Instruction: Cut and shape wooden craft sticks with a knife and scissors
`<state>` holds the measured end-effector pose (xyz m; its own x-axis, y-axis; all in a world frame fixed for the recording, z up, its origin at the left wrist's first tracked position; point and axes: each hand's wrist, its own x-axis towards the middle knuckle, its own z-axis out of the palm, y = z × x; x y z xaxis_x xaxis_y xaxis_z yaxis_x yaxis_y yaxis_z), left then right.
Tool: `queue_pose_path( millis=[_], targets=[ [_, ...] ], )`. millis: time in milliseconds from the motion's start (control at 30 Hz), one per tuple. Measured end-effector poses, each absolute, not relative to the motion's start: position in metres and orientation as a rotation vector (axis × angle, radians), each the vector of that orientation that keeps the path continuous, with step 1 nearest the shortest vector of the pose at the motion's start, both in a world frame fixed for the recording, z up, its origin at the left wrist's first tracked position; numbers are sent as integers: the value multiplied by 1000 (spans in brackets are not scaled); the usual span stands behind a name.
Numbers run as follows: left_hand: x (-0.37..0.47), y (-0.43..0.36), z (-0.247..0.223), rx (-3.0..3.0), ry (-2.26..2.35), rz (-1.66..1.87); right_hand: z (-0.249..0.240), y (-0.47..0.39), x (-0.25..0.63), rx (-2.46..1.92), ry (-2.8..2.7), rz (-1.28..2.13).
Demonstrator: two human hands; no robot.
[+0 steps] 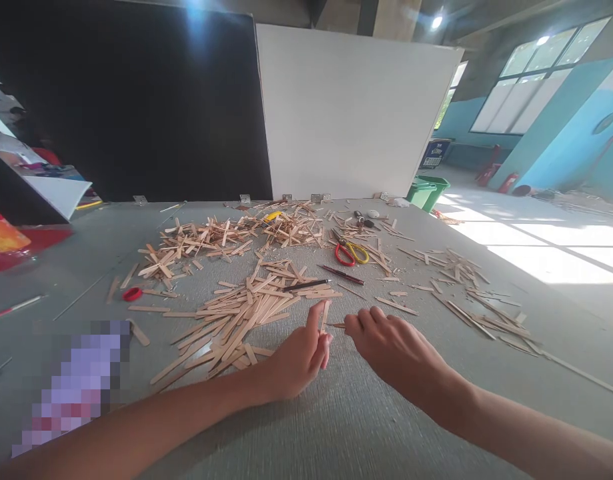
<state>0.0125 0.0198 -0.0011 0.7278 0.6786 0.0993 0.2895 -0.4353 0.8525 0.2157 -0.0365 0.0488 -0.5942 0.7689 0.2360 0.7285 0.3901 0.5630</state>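
Observation:
My left hand (297, 360) is closed on a short flat wooden craft stick (325, 316), which stands nearly upright between thumb and fingers. Just to its right, my right hand (386, 341) grips a thin wood-coloured piece (339, 325) with a narrow tip. The tip points left at the craft stick; whether they touch I cannot tell. Most of the thin piece is hidden in the fist. Beyond my left hand, a loose pile of craft sticks (253, 303) spreads over the grey table (336, 427), with a black pen (306, 285) on top.
Scissors (351, 253) with red and yellow handles and a dark red pen (341, 274) lie ahead. Farther back are stick stars (201, 237). A red tape ring (132, 294) sits left, scattered stick pieces (486, 313) right. A black panel (161, 100) and white panel (356, 113) stand behind.

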Motion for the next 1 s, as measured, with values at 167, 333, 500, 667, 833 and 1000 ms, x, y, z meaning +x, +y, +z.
queue_pose_path(
  millis=[167,333,500,667,833,1000],
  targets=[
    [11,20,-5,2046,754,528,26,-24,220,1386,2678,857],
    [12,22,-13,2163,837,533,4,-14,227,1392,2772,890],
    [14,22,-14,2157,827,547,32,-34,200,1503,2450,986],
    [14,23,-15,2168,824,563,27,-25,211,1451,2542,785],
    [16,25,-16,2174,861,581,11,-6,225,1409,2668,590],
    [14,24,-15,2148,839,557,33,-26,204,1544,2533,672]
  ],
)
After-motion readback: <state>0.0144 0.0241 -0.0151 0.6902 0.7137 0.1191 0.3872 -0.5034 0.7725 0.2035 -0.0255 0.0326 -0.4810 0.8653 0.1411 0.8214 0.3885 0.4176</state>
